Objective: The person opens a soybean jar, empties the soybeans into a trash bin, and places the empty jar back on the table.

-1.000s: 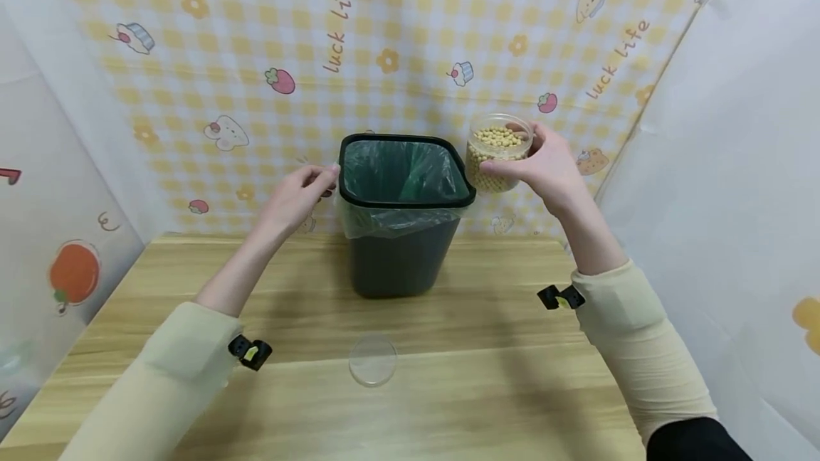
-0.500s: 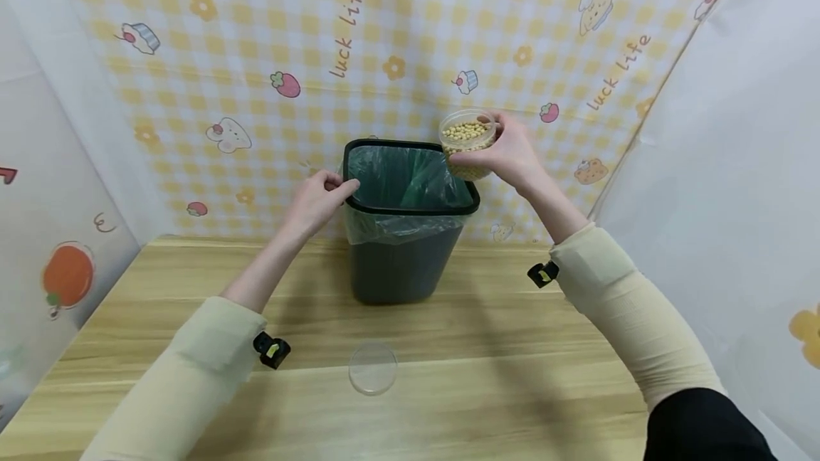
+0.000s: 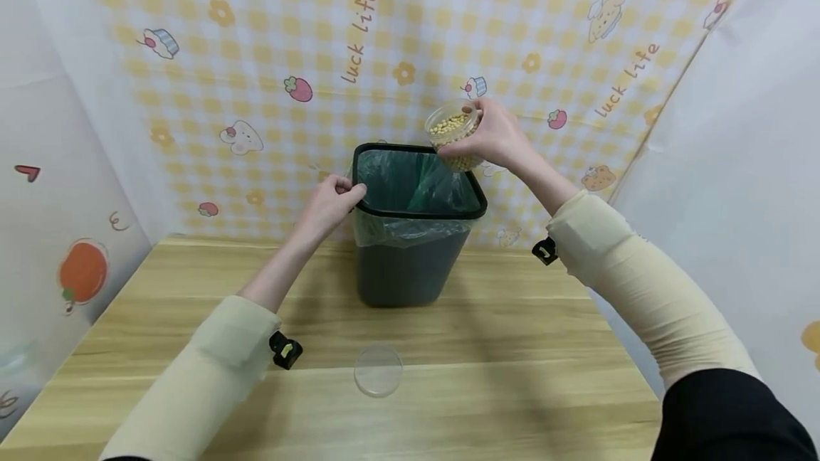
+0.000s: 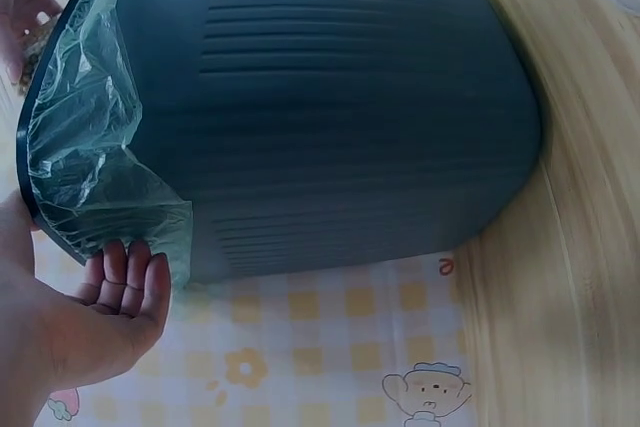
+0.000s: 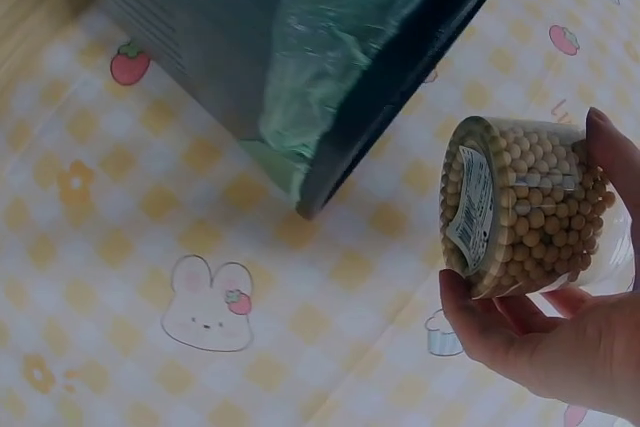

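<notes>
A dark grey trash can (image 3: 410, 272) with a black rim and a translucent green liner bag (image 3: 416, 233) folded over it stands at the back of the table. My left hand (image 3: 329, 208) holds its left rim, the thumb over the edge; in the left wrist view the fingers (image 4: 130, 282) curl by the liner's outer fold. My right hand (image 3: 496, 135) grips a clear plastic jar (image 5: 530, 202) of round, pale yellow beans. The lidless jar tilts to the left above the can's right back corner. A label shows on its base in the right wrist view.
A clear round lid (image 3: 378, 371) lies flat on the wooden table (image 3: 512, 347) in front of the can. Close behind the can hangs a yellow checked cloth (image 3: 256, 55). White sheets (image 3: 756, 162) close off both sides.
My right hand has carried the jar leftward from beside the trash can to above its rim and tilted it. My left hand's thumb has moved over the left rim.
</notes>
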Motion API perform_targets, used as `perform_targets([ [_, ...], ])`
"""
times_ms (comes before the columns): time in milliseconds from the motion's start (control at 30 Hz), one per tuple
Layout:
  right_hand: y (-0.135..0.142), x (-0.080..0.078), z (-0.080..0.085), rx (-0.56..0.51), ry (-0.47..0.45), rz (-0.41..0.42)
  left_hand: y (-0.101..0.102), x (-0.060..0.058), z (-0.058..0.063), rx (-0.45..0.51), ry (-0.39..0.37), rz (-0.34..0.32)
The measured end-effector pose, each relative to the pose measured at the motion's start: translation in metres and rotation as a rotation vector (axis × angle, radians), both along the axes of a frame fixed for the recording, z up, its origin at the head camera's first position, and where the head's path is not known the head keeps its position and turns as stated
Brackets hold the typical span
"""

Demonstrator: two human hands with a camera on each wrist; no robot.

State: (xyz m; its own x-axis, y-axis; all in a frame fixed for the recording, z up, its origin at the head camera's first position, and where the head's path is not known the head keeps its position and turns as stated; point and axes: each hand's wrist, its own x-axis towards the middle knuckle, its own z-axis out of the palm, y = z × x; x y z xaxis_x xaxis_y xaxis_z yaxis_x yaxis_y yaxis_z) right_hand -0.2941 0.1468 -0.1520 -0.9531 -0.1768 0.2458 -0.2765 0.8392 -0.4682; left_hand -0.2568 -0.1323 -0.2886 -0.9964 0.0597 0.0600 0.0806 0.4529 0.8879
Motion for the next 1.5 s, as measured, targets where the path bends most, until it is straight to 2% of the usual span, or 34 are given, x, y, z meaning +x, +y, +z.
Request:
perform_targets([
  [167, -0.008, -0.005, 0.005, 0.082, -0.023, 0.023, 0.0, -0.002, -0.003, 0.008, -0.019, 0.002],
  [433, -0.014, -0.008, 0.014, 0.189, -0.058, 0.05, 0.001, -0.004, -0.004, 0.035, -0.008, -0.003],
  [900, -0.023, -0.017, 0.013, 0.392, -0.136, 0.12, 0.004, -0.003, -0.006, 0.073, -0.006, 0.023],
  [1500, -0.03, -0.017, 0.019, 0.528, -0.205, 0.121, 0.003, -0.002, -0.008, 0.117, 0.006, 0.034],
])
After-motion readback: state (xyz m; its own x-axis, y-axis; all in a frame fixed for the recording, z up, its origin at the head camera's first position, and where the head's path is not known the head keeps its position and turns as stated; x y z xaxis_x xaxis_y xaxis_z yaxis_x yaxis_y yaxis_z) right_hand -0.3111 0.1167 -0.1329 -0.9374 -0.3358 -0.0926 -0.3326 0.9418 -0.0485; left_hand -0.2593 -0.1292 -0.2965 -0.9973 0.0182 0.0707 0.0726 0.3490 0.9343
